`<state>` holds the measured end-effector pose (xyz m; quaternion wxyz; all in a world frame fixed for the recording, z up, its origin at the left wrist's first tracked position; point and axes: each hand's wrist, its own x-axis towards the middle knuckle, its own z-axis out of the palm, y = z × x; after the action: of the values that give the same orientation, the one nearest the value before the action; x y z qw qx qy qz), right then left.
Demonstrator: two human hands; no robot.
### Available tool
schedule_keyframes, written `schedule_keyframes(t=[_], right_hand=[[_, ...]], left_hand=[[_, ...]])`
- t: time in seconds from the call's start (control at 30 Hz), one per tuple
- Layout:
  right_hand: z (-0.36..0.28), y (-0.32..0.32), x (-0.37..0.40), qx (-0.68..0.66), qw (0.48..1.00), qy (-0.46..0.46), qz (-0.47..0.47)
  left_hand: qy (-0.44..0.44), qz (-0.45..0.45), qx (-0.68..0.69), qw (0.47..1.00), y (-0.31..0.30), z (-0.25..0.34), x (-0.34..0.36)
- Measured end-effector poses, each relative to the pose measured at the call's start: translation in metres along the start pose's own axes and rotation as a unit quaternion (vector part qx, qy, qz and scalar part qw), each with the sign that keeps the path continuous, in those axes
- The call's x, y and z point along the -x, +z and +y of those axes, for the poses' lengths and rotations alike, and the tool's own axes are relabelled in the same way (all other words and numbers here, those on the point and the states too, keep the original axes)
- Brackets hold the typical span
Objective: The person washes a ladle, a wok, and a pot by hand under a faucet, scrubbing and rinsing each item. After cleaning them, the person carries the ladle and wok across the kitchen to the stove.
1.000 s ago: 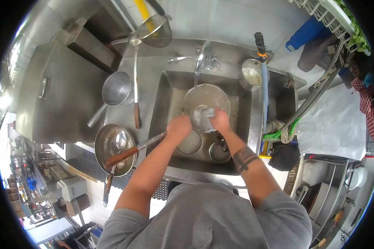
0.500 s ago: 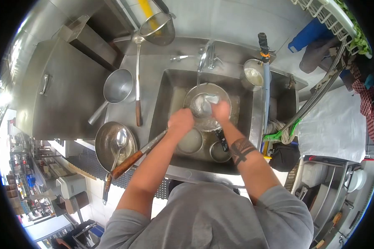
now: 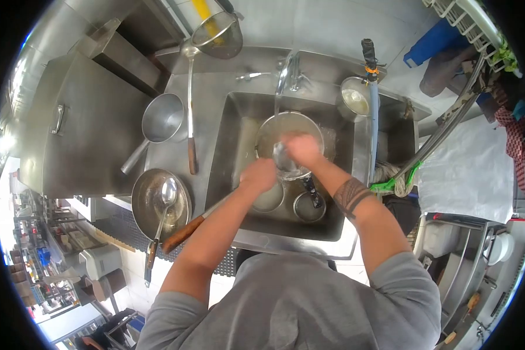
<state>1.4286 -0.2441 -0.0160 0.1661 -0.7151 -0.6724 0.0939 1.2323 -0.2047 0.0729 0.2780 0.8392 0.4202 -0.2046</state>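
Note:
I stand over a steel sink (image 3: 226, 153) with water running from the tap (image 3: 288, 71). My left hand (image 3: 259, 175) grips the shaft of a long ladle whose wooden handle (image 3: 184, 233) sticks out over the sink's front-left rim. The ladle's bowl (image 3: 283, 161) sits above a large round metal bowl (image 3: 277, 124) in the basin. My right hand (image 3: 301, 147) presses into the ladle's bowl, fingers closed over a pale scrub pad that it mostly hides.
Two small metal bowls (image 3: 268, 200) (image 3: 309, 208) lie in the basin below my hands. On the counter to the left are a pan with a spoon (image 3: 151, 205), a deep scoop (image 3: 162, 119), a long ladle (image 3: 189, 105) and a mesh strainer (image 3: 217, 33). A small pot (image 3: 356, 99) stands at the sink's right corner.
My right hand has slid from the ladle's right rim into its bowl, covering the pad. My left hand moved slightly right along the shaft. The view shifted a little.

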Motion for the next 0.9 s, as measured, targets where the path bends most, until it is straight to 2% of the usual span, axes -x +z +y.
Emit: schedule_keyframes(t=[0.07, 0.1, 0.13, 0.17, 0.2, 0.23, 0.27, 0.3, 0.33, 0.37, 0.4, 0.43, 0.47, 0.5, 0.57, 0.6, 0.63, 0.67, 0.7, 0.73, 0.77, 0.8, 0.87, 0.9], right_hand=[[0.003, 0.004, -0.017, 0.081, 0.982, -0.156, -0.067], [0.009, 0.004, -0.020, 0.082, 0.982, -0.157, -0.066], [0.017, 0.003, -0.020, 0.021, 0.995, -0.012, -0.101], [0.021, 0.004, -0.021, -0.040, 0.981, 0.134, -0.134], [0.018, 0.012, -0.022, -0.040, 0.981, 0.132, -0.133], [0.012, 0.026, -0.020, -0.118, 0.954, 0.276, 0.006], [0.006, 0.045, -0.016, -0.190, 0.882, 0.407, 0.143], [-0.005, 0.070, -0.013, -0.274, 0.806, 0.469, 0.235], [-0.018, 0.088, -0.003, -0.494, 0.676, 0.491, 0.240], [-0.031, 0.100, 0.003, -0.682, 0.500, 0.481, 0.233], [-0.046, 0.106, 0.001, -0.682, 0.497, 0.482, 0.234], [-0.060, 0.110, -0.002, -0.757, 0.398, 0.468, 0.224], [-0.068, 0.107, -0.001, -0.819, 0.293, 0.446, 0.211], [-0.069, 0.100, 0.005, -0.819, 0.289, 0.447, 0.215], [-0.066, 0.069, 0.014, -0.835, 0.396, 0.369, 0.101], [-0.060, 0.062, 0.016, -0.835, 0.396, 0.368, 0.103], [-0.050, 0.057, 0.018, -0.741, 0.536, 0.390, 0.105], [-0.035, 0.054, 0.021, -0.625, 0.662, 0.400, 0.104], [-0.002, 0.056, 0.025, -0.533, 0.731, 0.390, 0.174], [0.025, 0.060, 0.024, -0.431, 0.786, 0.372, 0.241], [0.000, -0.024, 0.018, -0.481, 0.749, 0.313, 0.331], [0.036, -0.027, 0.009, -0.445, 0.746, 0.315, 0.382], [0.065, -0.087, -0.010, -0.459, 0.724, 0.331, 0.395], [0.096, -0.090, -0.024, -0.434, 0.711, 0.341, 0.436]], left_hand=[[-0.008, 0.014, -0.003, 1.000, 0.002, 0.003, 0.001], [-0.018, 0.026, -0.011, 0.999, 0.001, 0.002, 0.001], [-0.018, 0.027, -0.012, 0.999, 0.002, -0.002, -0.002], [-0.014, 0.038, 0.044, 0.998, 0.005, -0.008, -0.007], [-0.010, 0.050, 0.101, 0.994, 0.008, -0.014, -0.014], [-0.010, 0.053, 0.103, 0.993, 0.015, -0.019, -0.026], [-0.001, 0.078, 0.133, 0.988, 0.027, -0.023, -0.039], [0.008, 0.100, 0.164, 0.981, 0.037, -0.024, -0.046], [0.005, 0.098, 0.166, 0.981, 0.043, -0.022, -0.047], [0.036, 0.129, 0.187, 0.973, 0.046, -0.020, -0.049], [0.068, 0.160, 0.206, 0.963, 0.048, -0.020, -0.051], [0.070, 0.156, 0.204, 0.964, 0.052, -0.025, -0.056], [0.022, 0.063, 0.365, 0.929, 0.055, -0.033, -0.060], [-0.028, -0.032, 0.510, 0.859, 0.058, -0.041, -0.063], [-0.004, -0.032, 0.471, 0.881, 0.039, -0.042, -0.050], [0.019, -0.028, 0.434, 0.900, 0.029, -0.039, -0.043], [0.020, -0.027, 0.434, 0.900, 0.027, -0.040, -0.045], [0.021, 0.033, 0.409, 0.912, 0.025, -0.040, -0.048], [0.019, 0.093, 0.383, 0.919, 0.024, -0.041, -0.050], [0.017, 0.096, 0.389, 0.916, 0.022, -0.042, -0.054], [0.001, 0.083, 0.473, 0.877, 0.018, -0.043, -0.060], [-0.016, 0.070, 0.553, 0.830, 0.015, -0.044, -0.064], [-0.013, 0.075, 0.583, 0.809, 0.008, -0.035, -0.063], [-0.005, 0.079, 0.607, 0.791, 0.004, -0.029, -0.065]])
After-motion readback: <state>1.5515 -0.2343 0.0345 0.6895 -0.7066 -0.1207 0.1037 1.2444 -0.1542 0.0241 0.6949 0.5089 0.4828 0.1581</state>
